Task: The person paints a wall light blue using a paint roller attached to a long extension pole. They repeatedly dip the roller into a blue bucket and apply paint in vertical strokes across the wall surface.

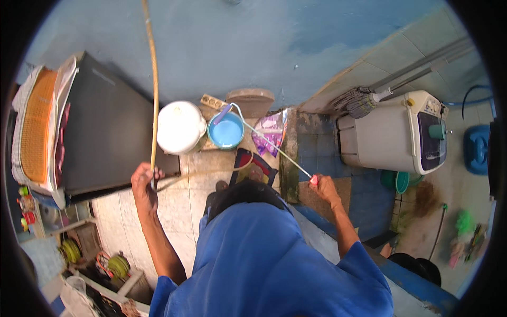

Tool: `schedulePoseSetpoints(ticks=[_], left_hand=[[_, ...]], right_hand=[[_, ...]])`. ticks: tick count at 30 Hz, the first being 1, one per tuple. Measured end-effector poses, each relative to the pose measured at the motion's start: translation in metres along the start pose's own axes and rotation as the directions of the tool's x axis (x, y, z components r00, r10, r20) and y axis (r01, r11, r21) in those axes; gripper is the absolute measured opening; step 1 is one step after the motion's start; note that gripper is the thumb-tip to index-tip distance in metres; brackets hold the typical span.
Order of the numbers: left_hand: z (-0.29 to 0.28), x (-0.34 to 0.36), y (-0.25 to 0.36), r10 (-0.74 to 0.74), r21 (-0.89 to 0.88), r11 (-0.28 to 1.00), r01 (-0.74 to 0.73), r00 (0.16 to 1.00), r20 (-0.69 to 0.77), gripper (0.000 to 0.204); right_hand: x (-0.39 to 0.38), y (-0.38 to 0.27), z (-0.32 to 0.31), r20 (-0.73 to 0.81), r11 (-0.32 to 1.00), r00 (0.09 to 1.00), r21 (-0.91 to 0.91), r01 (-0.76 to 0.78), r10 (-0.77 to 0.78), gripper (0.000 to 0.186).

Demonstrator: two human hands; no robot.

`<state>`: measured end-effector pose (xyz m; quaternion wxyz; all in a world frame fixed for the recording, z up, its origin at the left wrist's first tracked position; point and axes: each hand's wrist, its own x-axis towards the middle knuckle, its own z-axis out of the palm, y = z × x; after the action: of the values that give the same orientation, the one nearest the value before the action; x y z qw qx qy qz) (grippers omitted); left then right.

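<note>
My left hand (pixel 145 185) is closed on the lower end of a long tan pole (pixel 155 79), which rises past the top edge of the view. My right hand (pixel 323 189) grips the red handle of a paint roller (pixel 280 150) with a long, thin shaft. Its purple roller head (pixel 222 112) rests at the left side of a small teal bucket (pixel 231 134) of light blue liquid. Beside that bucket stand a white lidded round container (pixel 174 132) and a purple plastic bag (pixel 268 127). My feet are on a dark mat (pixel 244 161).
A blue wall (pixel 227 47) rises ahead. A dark cabinet (pixel 100 137) stands left, shelves (pixel 79 248) below it. Right of a low step (pixel 289 164) are a washing machine (pixel 380 134), mop (pixel 362 100), green basin (pixel 395 182) and blue jerrycan (pixel 475 150). A power strip (pixel 211 101) lies behind the bucket.
</note>
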<state>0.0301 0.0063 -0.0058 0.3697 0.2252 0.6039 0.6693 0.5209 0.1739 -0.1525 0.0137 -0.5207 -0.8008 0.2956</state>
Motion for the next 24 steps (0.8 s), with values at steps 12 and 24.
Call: schedulePoseSetpoints(ticks=[12, 24], left_hand=[[0.000, 0.003, -0.004, 0.018, -0.092, 0.996, -0.011, 0.997, 0.072, 0.012], [0.004, 0.000, 0.000, 0.011, -0.090, 0.996, -0.005, 0.998, 0.058, 0.012]], right_hand=[[0.042, -0.050, -0.027, 0.136, 0.941, 0.988, -0.316, 0.118, -0.079, 0.027], [0.162, -0.114, 0.038, 0.272, 0.849, 0.958, -0.480, 0.220, -0.094, 0.026]])
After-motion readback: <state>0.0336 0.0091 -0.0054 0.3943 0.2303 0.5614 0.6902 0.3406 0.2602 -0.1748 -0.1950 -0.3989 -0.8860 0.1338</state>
